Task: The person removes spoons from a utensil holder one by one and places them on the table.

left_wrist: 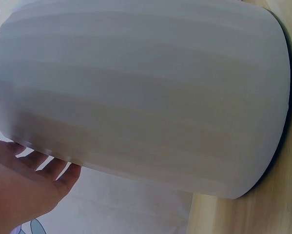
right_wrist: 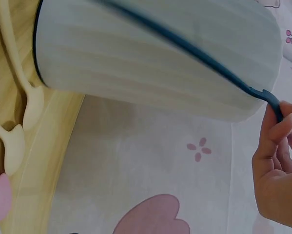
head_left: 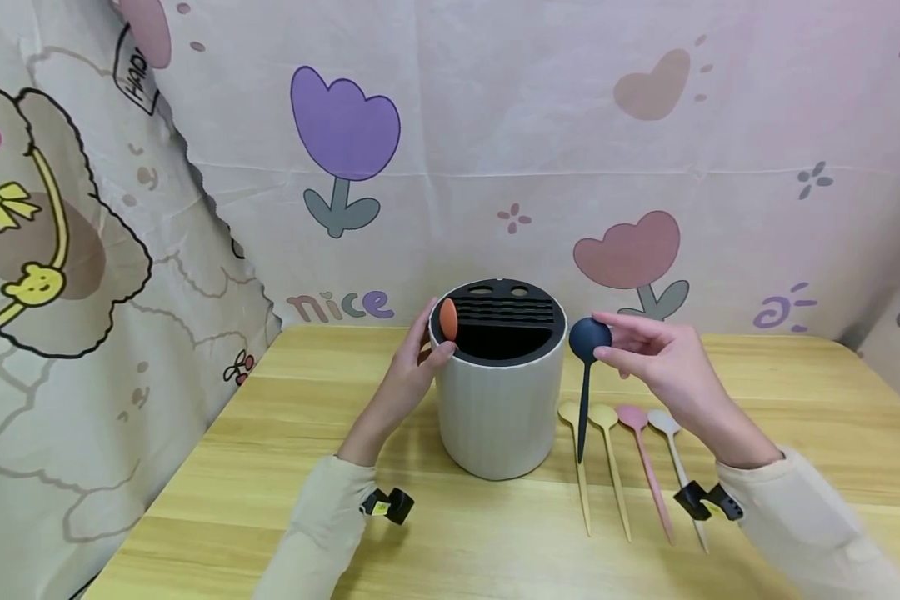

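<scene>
A ribbed white utensil holder [head_left: 495, 417] with a black slotted top stands on the table. My left hand [head_left: 414, 358] grips its left side near the rim, thumb at the front and fingers farther back. In the left wrist view, those fingers [left_wrist: 63, 178] touch the wall. The orange head of a utensil [head_left: 448, 319] sticks up inside the rim beside my thumb. To the right of the holder, my right hand [head_left: 663, 362] pinches a dark blue spoon [head_left: 590, 340] by its bowl, handle hanging down. Its handle [right_wrist: 194, 51] crosses in front of the holder in the right wrist view.
Several spoons lie side by side right of the holder: two cream ones [head_left: 603, 417], a pink one [head_left: 633, 417] and a white one [head_left: 663, 422]. The wooden table [head_left: 255, 467] ends at a printed cloth [head_left: 465, 125] behind; another patterned cloth [head_left: 120, 400] hangs left.
</scene>
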### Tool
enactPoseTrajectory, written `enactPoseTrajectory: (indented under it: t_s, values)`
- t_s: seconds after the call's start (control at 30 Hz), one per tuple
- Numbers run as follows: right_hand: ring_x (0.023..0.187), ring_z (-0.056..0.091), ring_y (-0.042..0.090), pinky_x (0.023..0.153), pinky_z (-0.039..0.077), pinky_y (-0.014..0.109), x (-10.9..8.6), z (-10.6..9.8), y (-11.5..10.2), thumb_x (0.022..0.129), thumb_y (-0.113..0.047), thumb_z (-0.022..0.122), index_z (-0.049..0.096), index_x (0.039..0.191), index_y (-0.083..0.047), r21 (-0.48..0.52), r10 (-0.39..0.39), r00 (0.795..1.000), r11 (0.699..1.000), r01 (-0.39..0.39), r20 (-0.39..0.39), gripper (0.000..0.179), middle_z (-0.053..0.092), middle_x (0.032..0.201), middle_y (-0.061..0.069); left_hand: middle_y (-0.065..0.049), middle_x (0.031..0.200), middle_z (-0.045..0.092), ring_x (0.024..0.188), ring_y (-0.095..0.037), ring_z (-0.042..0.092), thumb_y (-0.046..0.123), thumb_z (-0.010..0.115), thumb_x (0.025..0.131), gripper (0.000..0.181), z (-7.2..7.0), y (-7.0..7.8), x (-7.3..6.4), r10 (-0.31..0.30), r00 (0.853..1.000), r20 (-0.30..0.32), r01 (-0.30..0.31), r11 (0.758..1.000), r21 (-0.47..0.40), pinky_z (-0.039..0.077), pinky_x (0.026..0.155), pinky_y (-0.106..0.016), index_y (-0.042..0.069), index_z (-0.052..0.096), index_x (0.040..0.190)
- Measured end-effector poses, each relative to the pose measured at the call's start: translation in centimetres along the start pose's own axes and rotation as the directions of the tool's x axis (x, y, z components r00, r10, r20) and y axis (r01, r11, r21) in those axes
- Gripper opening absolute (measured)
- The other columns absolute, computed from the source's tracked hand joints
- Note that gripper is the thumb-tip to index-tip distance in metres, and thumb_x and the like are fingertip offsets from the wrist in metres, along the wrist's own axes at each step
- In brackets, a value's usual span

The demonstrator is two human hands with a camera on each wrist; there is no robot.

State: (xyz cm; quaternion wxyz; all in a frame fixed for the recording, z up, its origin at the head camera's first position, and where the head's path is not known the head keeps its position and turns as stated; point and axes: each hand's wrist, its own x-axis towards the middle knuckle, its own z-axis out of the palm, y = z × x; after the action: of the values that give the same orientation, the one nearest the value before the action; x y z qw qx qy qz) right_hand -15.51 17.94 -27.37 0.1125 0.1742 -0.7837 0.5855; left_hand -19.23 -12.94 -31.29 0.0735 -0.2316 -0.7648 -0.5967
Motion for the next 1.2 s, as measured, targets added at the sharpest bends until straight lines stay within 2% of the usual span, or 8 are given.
enactPoseTrajectory:
  t_s: [0.17,0.27,0.4,0.6,0.87,1.03,1.2]
  values:
    - [0.078,0.068,0.007,0.070,0.052,0.017,-0.4,0.1,0.9,0.079,0.004,0.074,0.070,0.122,-0.016,0.071,0.003,1.000,0.997,-0.002,-0.007,0.047,0.071,0.087,-0.006,-0.013,0.154,0.029,0.136,-0.028,0.033,0.035,0.050,0.090,0.075,0.0,-0.1,0.0,0.002,1.000,-0.006,-0.002,1.000,-0.001,0.029,0.110,-0.050,0.012,0.020,0.155]
    - [0.079,0.068,0.007,0.072,0.052,0.017,-0.6,-0.1,1.5,0.078,0.005,0.074,0.069,0.122,-0.018,0.106,0.023,1.000,0.994,-0.021,-0.019,0.049,0.072,0.088,-0.005,-0.013,0.153,0.030,0.136,-0.028,0.034,0.037,0.051,0.090,0.077,0.1,-0.1,0.0,0.005,1.000,-0.001,-0.005,1.000,-0.006,0.029,0.110,-0.050,0.013,0.019,0.155]
    - [0.082,0.067,0.006,0.074,0.051,0.016,-0.5,-0.9,2.2,0.079,-0.001,0.076,0.067,0.126,-0.020,0.077,0.085,0.996,0.993,-0.084,-0.016,0.051,0.071,0.090,-0.007,-0.013,0.153,0.030,0.135,-0.028,0.034,0.039,0.050,0.090,0.078,0.1,0.0,0.1,0.010,1.000,0.008,-0.010,1.000,-0.002,0.030,0.110,-0.050,0.013,0.018,0.156]
    - [0.087,0.066,0.006,0.079,0.050,0.016,-0.1,-2.2,3.2,0.081,-0.008,0.077,0.062,0.132,-0.021,0.006,0.144,0.988,0.990,-0.144,0.062,0.055,0.071,0.091,-0.006,-0.013,0.152,0.031,0.135,-0.028,0.035,0.039,0.050,0.090,0.077,-0.1,0.0,0.0,0.015,1.000,0.000,-0.015,1.000,0.009,0.031,0.109,-0.050,0.013,0.019,0.155]
    - [0.087,0.066,0.010,0.079,0.051,0.019,0.0,-3.4,4.9,0.080,-0.014,0.078,0.055,0.136,-0.004,-0.128,0.169,0.976,0.980,-0.153,0.133,0.061,0.070,0.093,0.001,-0.015,0.153,0.030,0.135,-0.030,0.034,0.040,0.051,0.090,0.078,-0.1,0.0,0.1,0.011,1.000,0.010,-0.011,1.000,0.000,0.031,0.108,-0.051,0.012,0.019,0.155]
    - [0.085,0.066,0.012,0.078,0.052,0.021,0.1,-4.4,6.1,0.081,-0.010,0.076,0.050,0.135,0.008,-0.129,0.187,0.959,0.978,-0.162,0.212,0.063,0.069,0.091,0.005,-0.015,0.153,0.030,0.135,-0.029,0.034,0.036,0.050,0.090,0.076,-0.1,0.1,0.0,0.013,1.000,0.007,-0.013,1.000,-0.005,0.031,0.108,-0.051,0.013,0.019,0.155]
    - [0.081,0.066,0.012,0.073,0.053,0.023,-0.1,-5.2,7.1,0.080,-0.005,0.076,0.051,0.130,0.014,-0.137,0.180,0.941,0.980,-0.146,0.287,0.059,0.069,0.090,0.007,-0.014,0.153,0.030,0.136,-0.028,0.033,0.036,0.050,0.090,0.076,-0.1,0.1,0.0,0.013,1.000,0.008,-0.013,1.000,-0.002,0.032,0.108,-0.051,0.013,0.018,0.155]
